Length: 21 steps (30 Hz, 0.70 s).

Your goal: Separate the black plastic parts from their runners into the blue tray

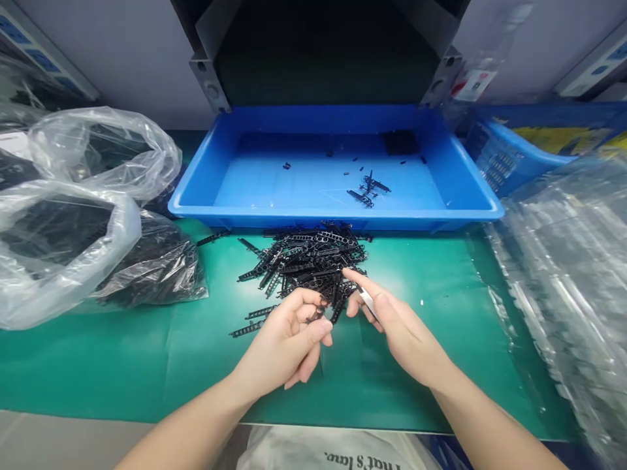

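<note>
A pile of small black plastic strips [304,261] lies on the green mat [147,365], just in front of a blue tray [337,219]. My left hand [289,339] is curled at the pile's near edge, pinching one black strip [316,315] between its fingertips. My right hand [392,323] sits beside it, holding a small metal tool, likely tweezers [367,301], with the forefinger stretched toward the pile. The two hands are close but apart.
The blue tray holds a few loose black parts [367,186]. Clear plastic bags [73,215] with dark contents crowd the left. A blue basket [514,156] and clear plastic sheeting [573,281] fill the right. A white bag [337,454] hangs at the table's front edge.
</note>
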### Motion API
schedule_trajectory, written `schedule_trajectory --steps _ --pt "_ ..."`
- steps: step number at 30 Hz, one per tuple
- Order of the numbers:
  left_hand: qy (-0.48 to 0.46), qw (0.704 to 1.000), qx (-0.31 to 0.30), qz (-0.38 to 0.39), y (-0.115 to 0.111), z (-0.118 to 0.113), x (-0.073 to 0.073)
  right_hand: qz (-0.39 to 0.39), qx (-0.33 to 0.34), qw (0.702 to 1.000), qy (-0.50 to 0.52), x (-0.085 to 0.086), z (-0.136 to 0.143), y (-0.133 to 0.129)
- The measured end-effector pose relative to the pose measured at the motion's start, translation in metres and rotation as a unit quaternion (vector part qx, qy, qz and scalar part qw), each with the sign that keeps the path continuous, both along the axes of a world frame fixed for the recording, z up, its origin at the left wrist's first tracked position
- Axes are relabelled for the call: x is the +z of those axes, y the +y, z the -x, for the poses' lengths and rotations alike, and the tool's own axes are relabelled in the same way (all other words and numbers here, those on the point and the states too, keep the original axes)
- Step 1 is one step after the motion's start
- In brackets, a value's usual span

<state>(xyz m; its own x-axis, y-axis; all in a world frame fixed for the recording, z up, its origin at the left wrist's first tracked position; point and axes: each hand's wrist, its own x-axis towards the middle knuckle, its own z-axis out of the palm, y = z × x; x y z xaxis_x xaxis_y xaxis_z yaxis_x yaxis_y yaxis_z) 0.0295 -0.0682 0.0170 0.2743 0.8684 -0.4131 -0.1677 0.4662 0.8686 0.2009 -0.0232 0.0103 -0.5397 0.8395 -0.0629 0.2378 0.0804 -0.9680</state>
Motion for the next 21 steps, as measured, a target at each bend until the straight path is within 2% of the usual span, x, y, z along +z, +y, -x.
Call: schedule_trajectory --steps 3,6,14,21 --pt "-0.004 1.0 0.013 -0.008 0.002 0.003 0.0 -0.141 0.039 0.983 -0.11 0.003 -0.001 -0.002" --pt "-0.011 1.0 0.016 -0.011 0.003 0.003 0.0 -0.221 0.076 0.961 -0.149 0.0 0.002 -0.005" --pt "0.01 1.0 0.014 -0.015 0.003 0.004 0.002 -0.338 0.08 0.917 -0.194 -0.009 0.006 -0.009" --pt "0.0 1.0 0.013 -0.006 0.004 0.006 0.002 -0.354 0.056 0.915 -0.188 -0.009 0.011 -0.011"
